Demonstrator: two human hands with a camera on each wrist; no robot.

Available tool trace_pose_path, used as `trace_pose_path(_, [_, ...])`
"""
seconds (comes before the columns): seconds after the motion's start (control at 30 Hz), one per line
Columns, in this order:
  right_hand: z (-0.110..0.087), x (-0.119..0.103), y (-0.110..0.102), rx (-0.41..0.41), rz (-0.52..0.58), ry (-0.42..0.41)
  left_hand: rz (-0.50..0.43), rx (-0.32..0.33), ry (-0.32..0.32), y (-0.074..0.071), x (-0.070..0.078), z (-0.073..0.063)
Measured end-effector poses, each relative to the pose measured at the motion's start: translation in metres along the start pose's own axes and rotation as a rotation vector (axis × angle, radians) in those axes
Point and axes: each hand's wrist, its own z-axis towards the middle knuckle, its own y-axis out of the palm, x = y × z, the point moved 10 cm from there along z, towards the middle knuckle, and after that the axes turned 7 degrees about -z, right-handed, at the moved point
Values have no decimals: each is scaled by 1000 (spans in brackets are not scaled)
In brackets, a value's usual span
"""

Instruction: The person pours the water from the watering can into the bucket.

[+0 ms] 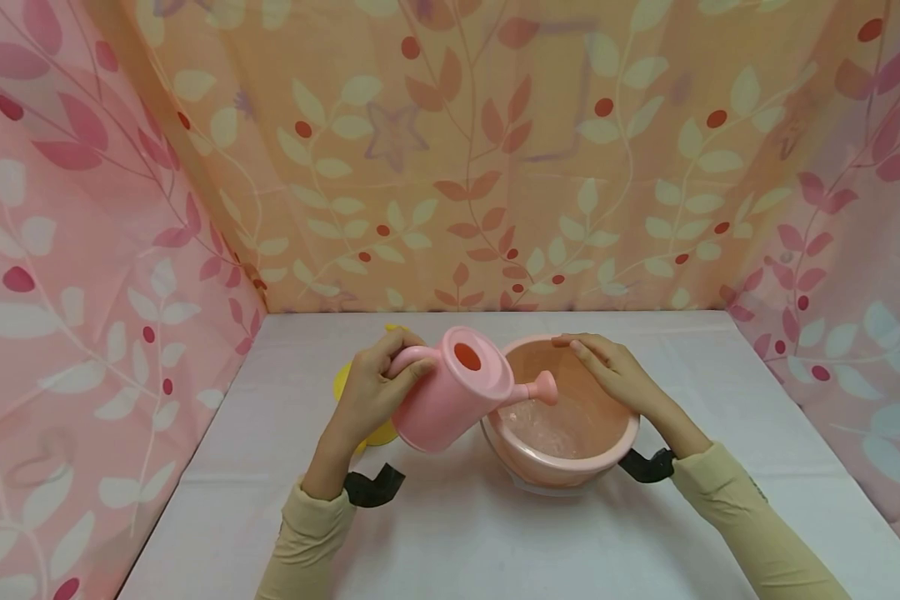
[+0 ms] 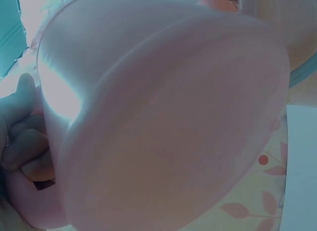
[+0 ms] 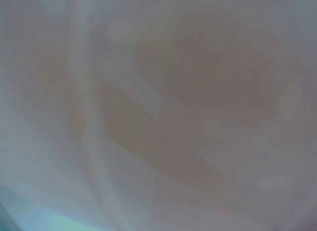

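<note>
My left hand (image 1: 378, 379) grips the handle of a pink watering can (image 1: 438, 408), which is tilted so its spout (image 1: 536, 389) hangs over a peach-pink bowl (image 1: 570, 472). In the left wrist view the can's round base (image 2: 173, 132) fills most of the picture, with curled fingers (image 2: 29, 146) at the handle. No stream shows from the spout. Bright glints show in the bottom of the bowl. My right hand (image 1: 618, 379) rests on the bowl's right rim with its fingers extended. The right wrist view is a pinkish blur.
A yellow object (image 1: 381, 435) sits behind the left hand and can, mostly hidden. The bowl stands on a white-covered table (image 1: 450, 542). Patterned cloth (image 1: 450, 167) hangs at the back, with pink patterned cloth (image 1: 82, 333) at the sides.
</note>
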Motion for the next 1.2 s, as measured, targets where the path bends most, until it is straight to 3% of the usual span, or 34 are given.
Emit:
trace_pose_path(0.1, [0,-1,0,5,-1,-7,-2,2,15,0,-5,0])
trace_pose_path(0.37, [1,1,0,2,12,-4,0,1,55,-1,-1,1])
trace_pose_path(0.87, [0,-1,0,-1,-5,-9,-9,4,3,0,-5,0])
trace_pose_path(1.2, [2,0,0,1,-7,-16,7,-8,0,1,24,0])
